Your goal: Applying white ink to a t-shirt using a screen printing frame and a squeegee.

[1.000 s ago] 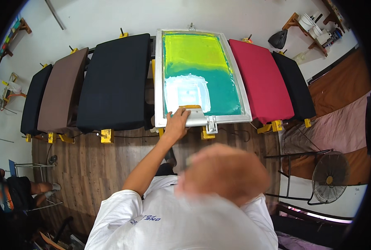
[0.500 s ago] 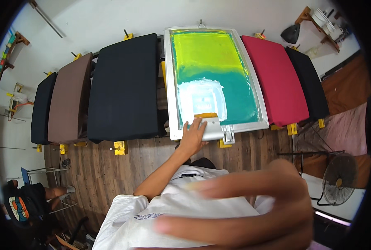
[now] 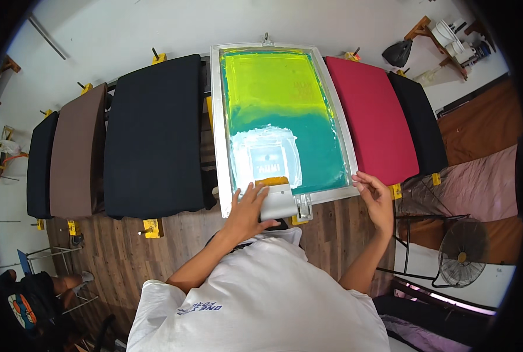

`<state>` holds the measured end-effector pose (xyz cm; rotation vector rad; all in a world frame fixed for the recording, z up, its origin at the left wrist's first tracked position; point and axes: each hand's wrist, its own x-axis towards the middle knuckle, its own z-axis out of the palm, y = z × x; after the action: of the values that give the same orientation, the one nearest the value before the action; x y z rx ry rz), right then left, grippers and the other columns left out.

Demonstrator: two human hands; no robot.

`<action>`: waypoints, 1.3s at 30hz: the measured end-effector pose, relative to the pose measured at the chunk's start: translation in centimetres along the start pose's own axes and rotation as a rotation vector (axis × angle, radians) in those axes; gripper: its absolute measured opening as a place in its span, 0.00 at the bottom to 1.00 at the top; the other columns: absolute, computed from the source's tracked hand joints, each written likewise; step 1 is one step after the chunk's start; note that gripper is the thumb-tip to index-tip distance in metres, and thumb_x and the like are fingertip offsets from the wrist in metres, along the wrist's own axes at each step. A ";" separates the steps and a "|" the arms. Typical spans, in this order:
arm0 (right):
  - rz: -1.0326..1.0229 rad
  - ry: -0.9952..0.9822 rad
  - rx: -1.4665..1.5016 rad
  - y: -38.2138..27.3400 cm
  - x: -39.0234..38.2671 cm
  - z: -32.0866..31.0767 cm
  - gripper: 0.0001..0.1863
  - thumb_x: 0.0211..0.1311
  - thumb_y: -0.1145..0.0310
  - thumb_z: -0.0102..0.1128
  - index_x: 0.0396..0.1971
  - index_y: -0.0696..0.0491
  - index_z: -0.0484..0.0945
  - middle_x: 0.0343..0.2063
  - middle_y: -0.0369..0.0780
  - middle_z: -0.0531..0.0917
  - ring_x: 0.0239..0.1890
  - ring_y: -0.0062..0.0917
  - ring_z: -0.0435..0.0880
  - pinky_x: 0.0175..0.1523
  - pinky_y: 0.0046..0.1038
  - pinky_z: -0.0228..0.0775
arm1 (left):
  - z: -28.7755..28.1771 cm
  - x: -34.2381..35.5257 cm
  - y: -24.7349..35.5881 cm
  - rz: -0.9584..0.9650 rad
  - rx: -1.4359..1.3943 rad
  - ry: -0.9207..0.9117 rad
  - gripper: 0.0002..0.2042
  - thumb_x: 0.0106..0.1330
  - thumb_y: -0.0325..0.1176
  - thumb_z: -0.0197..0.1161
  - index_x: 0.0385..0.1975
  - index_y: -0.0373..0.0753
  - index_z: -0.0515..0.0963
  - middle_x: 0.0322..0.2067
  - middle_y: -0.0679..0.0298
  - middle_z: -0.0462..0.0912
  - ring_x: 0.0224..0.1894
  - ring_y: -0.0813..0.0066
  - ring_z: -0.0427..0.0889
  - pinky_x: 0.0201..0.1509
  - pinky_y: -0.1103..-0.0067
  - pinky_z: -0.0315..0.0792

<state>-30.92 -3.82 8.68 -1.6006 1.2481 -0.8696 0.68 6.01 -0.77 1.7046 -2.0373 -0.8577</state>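
A screen-printing frame [image 3: 350,176] with a pale metal border holds a mesh showing yellow-green, teal and a white ink patch. At its near edge lies a wide metal squeegee [image 3: 279,203] with an amber blade, its blade against the white patch. My left hand [image 3: 246,208] rests at the squeegee's left end, fingers spread over the frame's near border and thumb by the squeegee's near side. Beside the frame's right near corner is my right hand [image 3: 377,199], fingers loosely bent and apart, fingertips at the border. Whether they press on it is hard to see.
Padded boards in black [image 3: 156,138], brown [image 3: 76,155] and red [image 3: 373,120] flank the frame. A clamp [image 3: 304,208] sits at its near edge. A standing fan [image 3: 464,252] is at right; another person [image 3: 29,302] is at lower left.
My right hand has moved from close in front of the camera out to the frame's right near corner. My left hand has shifted left along the squeegee, its fingers wider apart.
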 end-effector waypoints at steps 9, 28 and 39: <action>0.390 0.219 -0.939 15.6 3.5 -4.3 0.28 0.71 0.52 0.49 0.57 0.62 0.72 0.53 0.60 0.75 0.58 0.54 0.72 0.62 0.47 0.63 | 2.5 -1.5 -5.2 -0.546 -0.260 0.586 0.30 0.76 0.50 0.46 0.62 0.25 0.65 0.52 0.39 0.73 0.58 0.46 0.70 0.63 0.61 0.64; 0.516 0.130 -0.579 16.2 6.3 -1.7 0.30 0.76 0.47 0.34 0.46 0.65 0.68 0.41 0.68 0.77 0.50 0.65 0.73 0.53 0.55 0.64 | 3.9 1.7 -8.7 -0.839 -0.467 0.487 0.40 0.73 0.63 0.39 0.44 0.20 0.75 0.38 0.35 0.80 0.44 0.46 0.80 0.51 0.62 0.71; 0.455 0.155 -0.601 16.8 6.6 -2.3 0.36 0.75 0.44 0.33 0.43 0.68 0.74 0.41 0.68 0.77 0.50 0.65 0.74 0.54 0.55 0.64 | 2.9 1.5 -7.4 -0.867 -0.447 0.517 0.40 0.72 0.64 0.40 0.45 0.23 0.77 0.41 0.36 0.81 0.48 0.45 0.81 0.54 0.62 0.71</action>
<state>-37.07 -12.19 -6.31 -1.6019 2.0202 -0.3427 4.18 4.54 -7.93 2.2136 -0.6740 -0.8752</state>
